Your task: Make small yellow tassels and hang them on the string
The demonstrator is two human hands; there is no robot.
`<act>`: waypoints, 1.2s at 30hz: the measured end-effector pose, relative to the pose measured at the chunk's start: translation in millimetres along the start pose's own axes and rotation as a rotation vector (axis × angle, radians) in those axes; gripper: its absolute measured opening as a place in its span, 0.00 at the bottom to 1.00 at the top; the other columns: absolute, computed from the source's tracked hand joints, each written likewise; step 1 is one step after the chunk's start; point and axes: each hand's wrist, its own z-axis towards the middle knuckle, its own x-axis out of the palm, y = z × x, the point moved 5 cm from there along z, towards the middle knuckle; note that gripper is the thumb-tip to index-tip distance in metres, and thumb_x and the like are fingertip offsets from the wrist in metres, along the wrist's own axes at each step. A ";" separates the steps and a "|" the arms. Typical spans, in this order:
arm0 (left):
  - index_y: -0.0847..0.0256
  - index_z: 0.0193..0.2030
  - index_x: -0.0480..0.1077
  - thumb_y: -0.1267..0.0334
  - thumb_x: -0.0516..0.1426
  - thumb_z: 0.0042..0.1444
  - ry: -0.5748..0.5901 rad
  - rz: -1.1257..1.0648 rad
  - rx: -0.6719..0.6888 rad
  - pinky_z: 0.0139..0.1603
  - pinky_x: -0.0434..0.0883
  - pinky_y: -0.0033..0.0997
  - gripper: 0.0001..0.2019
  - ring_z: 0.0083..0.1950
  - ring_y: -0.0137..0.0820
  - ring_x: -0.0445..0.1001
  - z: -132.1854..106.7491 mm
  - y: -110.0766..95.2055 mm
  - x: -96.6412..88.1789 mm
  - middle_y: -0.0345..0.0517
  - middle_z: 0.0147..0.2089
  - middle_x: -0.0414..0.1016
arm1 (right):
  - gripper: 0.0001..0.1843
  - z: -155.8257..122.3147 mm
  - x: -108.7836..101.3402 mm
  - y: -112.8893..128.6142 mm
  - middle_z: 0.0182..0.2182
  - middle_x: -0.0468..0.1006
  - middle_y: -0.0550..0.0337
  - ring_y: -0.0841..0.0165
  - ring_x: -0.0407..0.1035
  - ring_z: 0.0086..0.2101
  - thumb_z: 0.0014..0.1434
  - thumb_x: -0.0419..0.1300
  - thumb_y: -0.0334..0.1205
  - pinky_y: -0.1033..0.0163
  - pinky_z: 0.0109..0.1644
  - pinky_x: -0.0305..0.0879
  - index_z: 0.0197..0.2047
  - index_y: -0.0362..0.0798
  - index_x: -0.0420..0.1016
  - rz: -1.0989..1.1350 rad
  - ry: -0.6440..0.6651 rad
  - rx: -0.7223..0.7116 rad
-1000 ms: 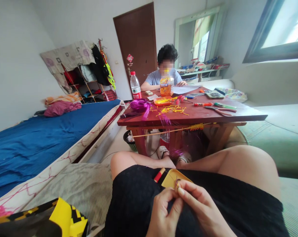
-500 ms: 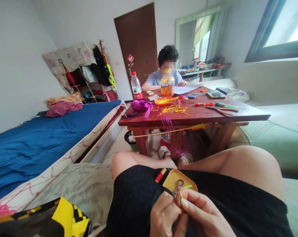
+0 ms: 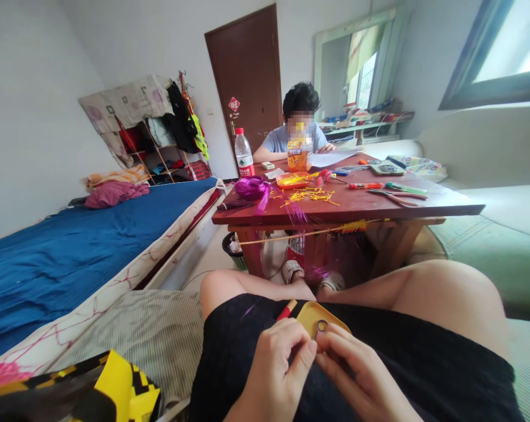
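Close together above my lap, both hands work with their fingertips almost meeting. My left hand (image 3: 282, 366) is closed, thumb pressed against the index finger. My right hand (image 3: 357, 369) also pinches, its fingers curled inward. Whatever lies between the fingertips is too small or hidden to name. Just beyond them a yellow tray (image 3: 311, 312) rests on my black clothing. A round scissor-like finger ring (image 3: 322, 326) shows over the tray, its lower part covered by my hands. Left of the tray lies a small red and tan stick (image 3: 286, 309).
A red-brown table (image 3: 449, 206) ahead holds purple fibre (image 3: 252, 190), yellow pieces (image 3: 311, 198), pliers (image 3: 399, 197), a water bottle (image 3: 243, 153) and an orange drink bottle (image 3: 297, 156). A person (image 3: 274, 143) sits behind it. The blue bed (image 3: 93, 234) stands left.
My hands have drawn slightly apart, the left turning thumb-up. The small yellow and dark piece seen at the fingertips before is hidden now. A purple strand shows on my lap at left.
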 end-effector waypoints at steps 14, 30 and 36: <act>0.61 0.22 0.60 0.58 0.48 0.59 -0.070 -0.177 -0.037 0.29 0.57 0.26 0.15 0.26 0.26 0.60 -7.7 11.3 6.7 0.38 0.22 0.61 | 0.13 5.8 -1.4 3.3 0.22 0.68 0.62 0.69 0.63 0.25 0.59 0.52 0.42 0.67 0.29 0.59 0.25 0.48 0.68 -0.020 0.101 -0.006; 0.63 0.30 0.67 0.51 0.52 0.54 -0.031 -0.427 -0.236 0.33 0.61 0.25 0.15 0.30 0.28 0.62 -9.1 20.9 15.5 0.40 0.27 0.65 | 0.13 4.7 -6.4 -0.3 0.23 0.69 0.60 0.68 0.65 0.26 0.58 0.54 0.44 0.66 0.30 0.61 0.26 0.49 0.72 0.044 -0.001 0.015; 0.64 0.30 0.75 0.47 0.59 0.45 -0.042 -0.800 -0.407 0.35 0.64 0.27 0.19 0.31 0.30 0.66 -17.6 33.4 46.7 0.43 0.27 0.70 | 0.18 5.9 -8.0 -10.2 0.20 0.68 0.60 0.66 0.63 0.26 0.50 0.59 0.53 0.64 0.32 0.62 0.21 0.48 0.74 0.309 -0.094 0.175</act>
